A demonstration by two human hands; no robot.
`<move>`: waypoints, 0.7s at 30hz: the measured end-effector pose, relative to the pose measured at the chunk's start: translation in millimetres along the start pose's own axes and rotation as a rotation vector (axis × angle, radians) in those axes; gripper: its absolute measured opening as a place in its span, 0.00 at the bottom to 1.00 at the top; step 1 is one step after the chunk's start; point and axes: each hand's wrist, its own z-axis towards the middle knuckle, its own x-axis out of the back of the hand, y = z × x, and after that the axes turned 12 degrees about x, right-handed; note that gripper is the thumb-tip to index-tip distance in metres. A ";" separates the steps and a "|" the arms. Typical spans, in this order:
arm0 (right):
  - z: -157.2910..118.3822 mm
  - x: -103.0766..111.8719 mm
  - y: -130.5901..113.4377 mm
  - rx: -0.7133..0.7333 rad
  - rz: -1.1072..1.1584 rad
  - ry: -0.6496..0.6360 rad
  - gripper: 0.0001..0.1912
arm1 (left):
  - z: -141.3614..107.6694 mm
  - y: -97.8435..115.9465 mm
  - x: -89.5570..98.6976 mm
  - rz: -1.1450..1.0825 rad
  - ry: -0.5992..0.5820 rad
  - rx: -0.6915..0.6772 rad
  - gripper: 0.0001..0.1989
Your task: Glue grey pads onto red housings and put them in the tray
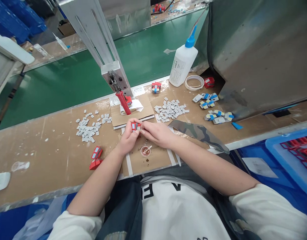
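My left hand (128, 138) is wrapped round a small red plastic part (135, 126) with grey pieces on its face. From the right, my right hand (157, 134) meets it, its fingers pinched together at the part's edge; whether something small sits between those fingertips is hidden. Just below the hands is a little clear cup (145, 151) of reddish liquid with a thin stick in it. Small grey tiles lie in a left pile (87, 128) and a right pile (170, 110). Two more red parts (96, 157) rest left of my left forearm.
A toggle clamp with a red handle (123, 102) stands on a metal post behind my hands. Farther right are a white bottle with a blue nozzle (183, 63), a tape roll (194, 82), blue-and-white pieces (218, 116) and camouflage cloth (199, 133). A blue crate (275, 146) stands at right.
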 end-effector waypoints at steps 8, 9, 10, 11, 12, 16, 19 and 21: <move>-14.4 8.8 5.8 0.402 -0.072 -0.235 0.19 | -2.2 19.0 11.6 -0.343 -0.137 0.125 0.29; -13.9 7.1 4.7 0.424 -0.096 -0.258 0.18 | -2.6 18.2 11.9 -0.346 -0.140 0.140 0.29; -13.2 5.5 3.7 0.437 -0.121 -0.271 0.17 | -2.9 17.2 11.8 -0.346 -0.142 0.152 0.29; -12.3 4.0 3.0 0.441 -0.144 -0.276 0.18 | -3.1 16.3 11.5 -0.340 -0.144 0.158 0.29; -11.4 2.7 2.7 0.438 -0.164 -0.271 0.19 | -3.3 15.6 11.2 -0.326 -0.143 0.157 0.28; -9.6 0.0 4.2 0.433 -0.183 -0.214 0.24 | -3.3 16.6 12.2 -0.149 -0.100 0.121 0.27; -10.0 0.6 5.1 0.438 -0.114 -0.185 0.25 | -1.8 16.7 15.3 -0.022 -0.050 0.072 0.31; -10.5 2.1 4.6 0.417 -0.042 -0.164 0.26 | -0.4 14.4 17.3 -0.010 -0.034 0.053 0.33</move>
